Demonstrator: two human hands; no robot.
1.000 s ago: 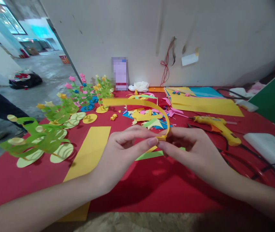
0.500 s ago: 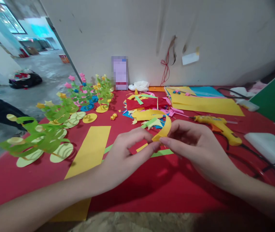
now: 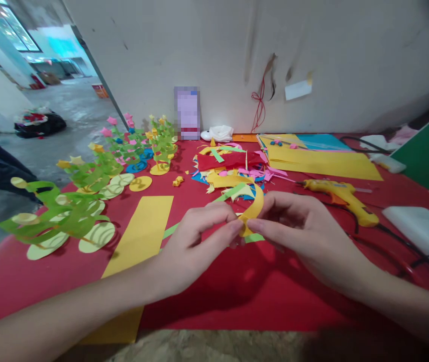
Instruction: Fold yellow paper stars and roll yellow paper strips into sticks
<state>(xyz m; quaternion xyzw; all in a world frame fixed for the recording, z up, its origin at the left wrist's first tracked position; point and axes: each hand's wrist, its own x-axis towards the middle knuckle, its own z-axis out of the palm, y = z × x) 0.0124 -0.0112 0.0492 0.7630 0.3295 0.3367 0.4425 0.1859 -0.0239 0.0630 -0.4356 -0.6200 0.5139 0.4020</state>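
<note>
Both my hands meet over the red table cover (image 3: 259, 291), pinching one narrow yellow paper strip (image 3: 254, 208). My left hand (image 3: 195, 241) grips its lower end between thumb and fingertips. My right hand (image 3: 305, 231) pinches the same spot from the other side. The strip curls up in a short arc just above my fingers. A green paper strip (image 3: 173, 230) lies flat on the cover under my hands.
A long yellow paper rectangle (image 3: 139, 236) lies at left. Green paper plants with yellow discs (image 3: 67, 211) line the left edge. A scrap pile (image 3: 233, 171), yellow sheets (image 3: 323, 161), a yellow glue gun (image 3: 342, 198) with cables, and a white block (image 3: 421, 234) sit at right.
The long arc of yellow strip that reached far left has been drawn in and now stands as a short curl at my fingertips. My hands stayed close together.
</note>
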